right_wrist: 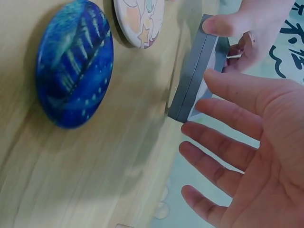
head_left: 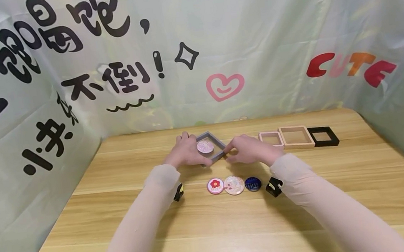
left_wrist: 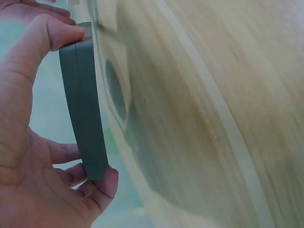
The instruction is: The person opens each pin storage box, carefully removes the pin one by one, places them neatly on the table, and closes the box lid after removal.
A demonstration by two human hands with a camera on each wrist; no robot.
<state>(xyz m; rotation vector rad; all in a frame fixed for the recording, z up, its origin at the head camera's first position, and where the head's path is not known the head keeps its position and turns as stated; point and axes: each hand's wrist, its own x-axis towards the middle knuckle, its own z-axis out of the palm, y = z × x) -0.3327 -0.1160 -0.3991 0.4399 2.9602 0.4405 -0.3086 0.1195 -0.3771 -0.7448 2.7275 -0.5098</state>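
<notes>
A grey square frame (head_left: 217,141) is slightly raised at a slant near the back of the wooden table. Inside it shows a round pale-pink glittery badge (head_left: 205,146). My left hand (head_left: 190,150) grips the frame by its left side; in the left wrist view the thumb presses one end of the grey edge (left_wrist: 85,109) and fingers curl round the other. My right hand (head_left: 248,149) is at the frame's right corner. Its fingers are spread and mostly straight in the right wrist view, with thumb and index finger close against the frame's rim (right_wrist: 190,76).
Three round badges lie in a row in front: a red-flower one (head_left: 215,185), a pale cartoon one (head_left: 234,185) and a dark blue one (head_left: 253,184). To the right lie a pink frame (head_left: 282,147), a tan frame (head_left: 298,146) and a black frame (head_left: 327,143). A printed curtain (head_left: 269,29) stands behind.
</notes>
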